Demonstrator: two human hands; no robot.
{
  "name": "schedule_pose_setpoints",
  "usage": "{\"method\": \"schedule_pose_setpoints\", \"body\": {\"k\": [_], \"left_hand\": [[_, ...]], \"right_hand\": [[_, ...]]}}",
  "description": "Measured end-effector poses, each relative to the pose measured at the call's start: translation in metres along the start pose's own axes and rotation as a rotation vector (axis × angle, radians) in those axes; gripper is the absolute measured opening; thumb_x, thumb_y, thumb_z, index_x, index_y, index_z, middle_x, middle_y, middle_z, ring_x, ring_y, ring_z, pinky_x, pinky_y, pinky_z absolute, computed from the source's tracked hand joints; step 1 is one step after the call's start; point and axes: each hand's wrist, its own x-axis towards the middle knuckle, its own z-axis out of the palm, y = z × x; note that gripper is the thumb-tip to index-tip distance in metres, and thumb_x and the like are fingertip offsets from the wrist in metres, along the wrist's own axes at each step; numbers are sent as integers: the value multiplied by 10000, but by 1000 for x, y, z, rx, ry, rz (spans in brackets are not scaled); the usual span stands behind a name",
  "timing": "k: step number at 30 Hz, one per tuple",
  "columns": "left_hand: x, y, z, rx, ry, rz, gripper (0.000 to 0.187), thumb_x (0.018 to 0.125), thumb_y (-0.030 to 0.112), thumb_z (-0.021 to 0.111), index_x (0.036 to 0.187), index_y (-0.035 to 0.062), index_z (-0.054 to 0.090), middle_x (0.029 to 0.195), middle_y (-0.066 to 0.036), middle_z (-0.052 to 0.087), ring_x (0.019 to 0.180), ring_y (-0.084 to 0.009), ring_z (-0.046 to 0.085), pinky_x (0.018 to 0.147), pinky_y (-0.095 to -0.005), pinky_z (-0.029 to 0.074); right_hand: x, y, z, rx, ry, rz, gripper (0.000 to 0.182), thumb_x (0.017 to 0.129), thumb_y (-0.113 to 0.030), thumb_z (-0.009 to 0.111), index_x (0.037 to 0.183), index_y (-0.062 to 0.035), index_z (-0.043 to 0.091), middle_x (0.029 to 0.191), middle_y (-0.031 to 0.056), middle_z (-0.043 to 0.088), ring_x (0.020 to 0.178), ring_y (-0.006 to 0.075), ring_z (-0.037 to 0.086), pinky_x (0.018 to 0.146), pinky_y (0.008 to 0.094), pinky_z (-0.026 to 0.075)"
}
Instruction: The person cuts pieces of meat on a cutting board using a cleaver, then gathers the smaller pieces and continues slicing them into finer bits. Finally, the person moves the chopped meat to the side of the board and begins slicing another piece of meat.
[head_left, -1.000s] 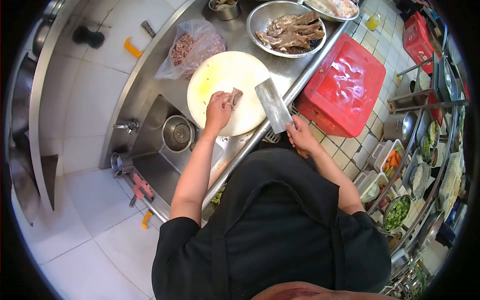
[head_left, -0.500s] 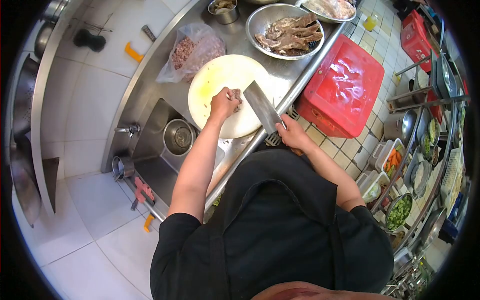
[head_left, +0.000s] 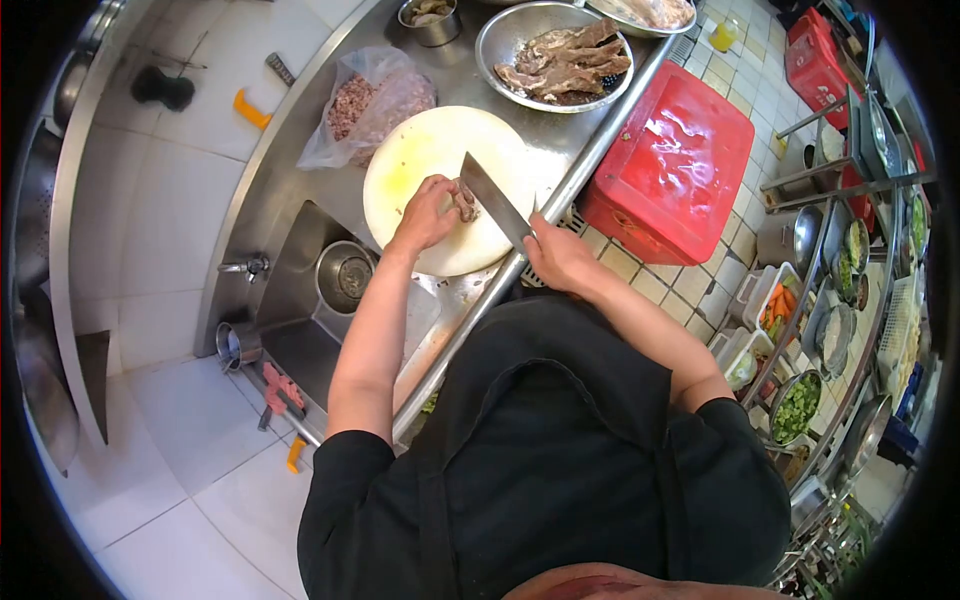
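On the round white cutting board (head_left: 500,135), my left hand (head_left: 427,215) has its fingers closed on a small piece of meat (head_left: 465,203). My right hand (head_left: 558,254) grips a cleaver (head_left: 492,200) by the handle, which the fingers mostly hide. The broad blade stands close beside the meat, on its right; whether it touches is hard to tell. Behind the board lies a clear plastic bag (head_left: 400,108) of chopped meat. Larger strips of meat (head_left: 570,65) fill a metal bowl (head_left: 490,75) at the back.
A sink with a metal pot (head_left: 345,277) lies left of the board, near a tap (head_left: 247,266). A small metal pot (head_left: 430,25) stands at the back. A red lidded box (head_left: 675,150) stands on the right. Racks of vegetables, including a bowl of chopped greens (head_left: 798,408), line the far right.
The cleaver has moved left, up against the meat under my left hand. My right hand has come in closer to the board. The whole view has shifted slightly.
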Motion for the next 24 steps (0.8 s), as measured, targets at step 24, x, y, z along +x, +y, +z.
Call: {"method": "schedule_pose_setpoints", "body": {"k": [24], "left_hand": [[-16,3,-3,-23,-39,26,386,970,240,758,1283,42,645,1311,-153,609,1175,-379,648,1002,-457,545]], "right_hand": [[12,-24,20,-89,7,-87,210,1063,-156,500,1124,39,449,880,347,657,914,567,642,810,642,477]]}}
